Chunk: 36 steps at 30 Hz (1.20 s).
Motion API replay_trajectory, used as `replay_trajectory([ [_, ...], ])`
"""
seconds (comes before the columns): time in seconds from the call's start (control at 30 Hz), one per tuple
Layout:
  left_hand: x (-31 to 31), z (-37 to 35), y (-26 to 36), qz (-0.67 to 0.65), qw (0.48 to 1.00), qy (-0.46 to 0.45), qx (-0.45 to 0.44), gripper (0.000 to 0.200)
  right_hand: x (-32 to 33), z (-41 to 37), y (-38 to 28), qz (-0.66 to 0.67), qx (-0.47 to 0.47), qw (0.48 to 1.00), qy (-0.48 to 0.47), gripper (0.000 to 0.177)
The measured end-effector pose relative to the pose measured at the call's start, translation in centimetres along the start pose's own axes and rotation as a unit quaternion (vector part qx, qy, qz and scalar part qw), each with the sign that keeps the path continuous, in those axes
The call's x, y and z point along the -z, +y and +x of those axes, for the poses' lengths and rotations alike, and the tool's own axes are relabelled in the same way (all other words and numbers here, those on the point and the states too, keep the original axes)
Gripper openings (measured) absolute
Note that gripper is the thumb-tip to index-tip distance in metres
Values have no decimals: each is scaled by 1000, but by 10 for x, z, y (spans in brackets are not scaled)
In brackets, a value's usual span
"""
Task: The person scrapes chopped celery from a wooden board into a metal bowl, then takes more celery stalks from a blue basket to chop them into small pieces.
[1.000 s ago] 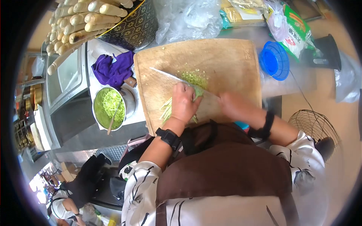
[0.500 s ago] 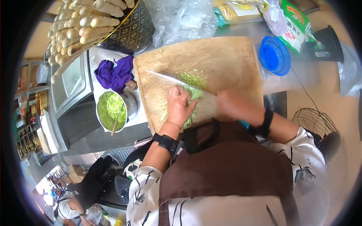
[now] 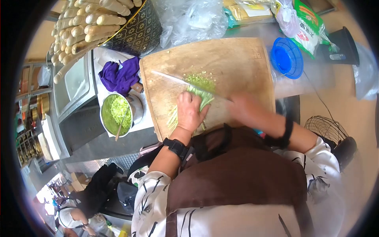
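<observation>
My right hand [image 3: 241,107], smeared by motion, grips a long knife [image 3: 171,77] by its handle end. The blade slants up to the left across the wooden cutting board [image 3: 237,59]. My left hand [image 3: 189,110] presses with bent fingers on a bunch of thin green vegetable strips [image 3: 204,98], just below the blade. Finely chopped green bits [image 3: 200,80] lie on the far side of the knife. More pale strips [image 3: 172,117] stick out left of my left hand.
Left of the board stands a metal pot [image 3: 136,110] of chopped greens with a spoon [image 3: 123,125]. A purple cloth [image 3: 120,75] lies behind it. A blue basket [image 3: 287,58] sits to the right. Plastic bags [image 3: 193,21] and a patterned bin of wooden rods [image 3: 142,33] line the back.
The knife has shifted slightly left, and my right hand is still blurred. My left fingers have loosened from a tighter curl, still resting on the strips.
</observation>
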<state>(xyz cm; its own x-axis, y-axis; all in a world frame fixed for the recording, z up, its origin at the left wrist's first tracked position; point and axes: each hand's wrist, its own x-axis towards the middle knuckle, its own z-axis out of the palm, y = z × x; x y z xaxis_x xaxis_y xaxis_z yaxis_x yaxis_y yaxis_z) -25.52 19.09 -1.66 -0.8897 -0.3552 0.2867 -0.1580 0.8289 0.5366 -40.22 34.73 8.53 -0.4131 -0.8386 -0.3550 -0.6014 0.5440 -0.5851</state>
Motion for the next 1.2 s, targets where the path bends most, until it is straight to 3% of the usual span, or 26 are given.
replay_trajectory([
  [0.1,-4,-5,-1,-22,999,18,35,45,22,-17,-11,-11,0,1000,-7,21],
  [0.23,-2,-6,-3,-36,998,54,-4,45,25,-25,-1,-34,-12,999,-27,24],
  [0.33,-2,-7,-8,-41,998,24,-35,44,24,-25,-2,-16,-33,999,-29,24],
  [0.83,13,-2,6,-85,996,17,10,49,18,-27,-5,41,-47,998,28,23],
  [1.2,4,-3,5,-60,998,19,-22,26,7,-35,4,8,-19,999,32,20],
])
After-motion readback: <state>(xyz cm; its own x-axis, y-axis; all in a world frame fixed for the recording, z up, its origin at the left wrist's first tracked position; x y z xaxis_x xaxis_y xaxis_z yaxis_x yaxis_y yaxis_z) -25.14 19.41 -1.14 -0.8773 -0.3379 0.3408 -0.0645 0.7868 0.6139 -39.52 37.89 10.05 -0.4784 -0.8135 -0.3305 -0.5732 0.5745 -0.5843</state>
